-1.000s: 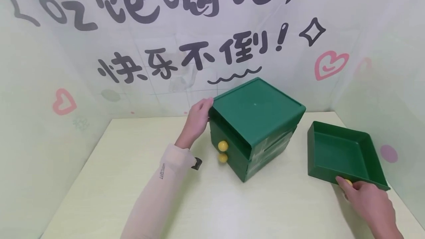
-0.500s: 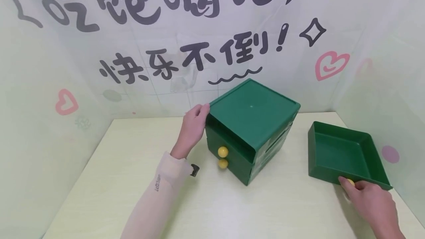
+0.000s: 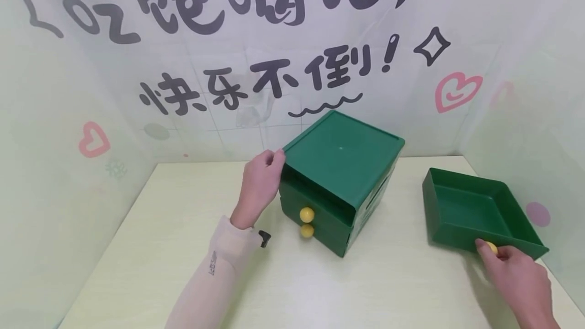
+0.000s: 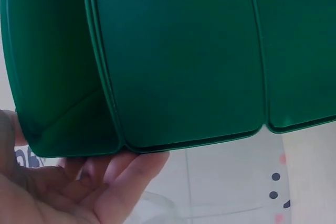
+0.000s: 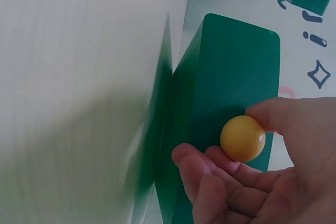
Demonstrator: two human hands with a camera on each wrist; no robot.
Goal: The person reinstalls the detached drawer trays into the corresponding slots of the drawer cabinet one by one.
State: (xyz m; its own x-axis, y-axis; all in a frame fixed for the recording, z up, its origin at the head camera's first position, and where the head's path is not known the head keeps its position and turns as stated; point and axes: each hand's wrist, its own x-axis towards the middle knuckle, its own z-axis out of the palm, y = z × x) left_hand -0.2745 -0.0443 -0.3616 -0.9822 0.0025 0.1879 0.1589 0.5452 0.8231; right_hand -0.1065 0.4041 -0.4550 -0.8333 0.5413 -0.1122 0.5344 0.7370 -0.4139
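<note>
A green cabinet [image 3: 345, 159] of drawers stands turned at an angle on the table, its top slot dark and without a drawer. Two yellow knobs [image 3: 307, 215] show on its front. At its left upper corner my left hand [image 3: 259, 182] holds on; in the left wrist view the fingers [image 4: 131, 174] lie against the cabinet's side, and the thumb is partly hidden behind it. To the right, a green drawer [image 3: 470, 212] with nothing inside is apart from the cabinet. My right hand [image 3: 518, 275] pinches this drawer's yellow knob [image 5: 243, 139] between thumb and fingers.
The pale table [image 3: 292, 288] reaches back to a white printed sheet [image 3: 219, 65] behind the cabinet. Similar sheets flank both sides, the right one [image 3: 557, 166] close to the drawer. A gap of table lies between cabinet and drawer.
The cabinet has turned and slid left and toward me, together with my left hand. The drawer in my right hand has shifted slightly to the right.
</note>
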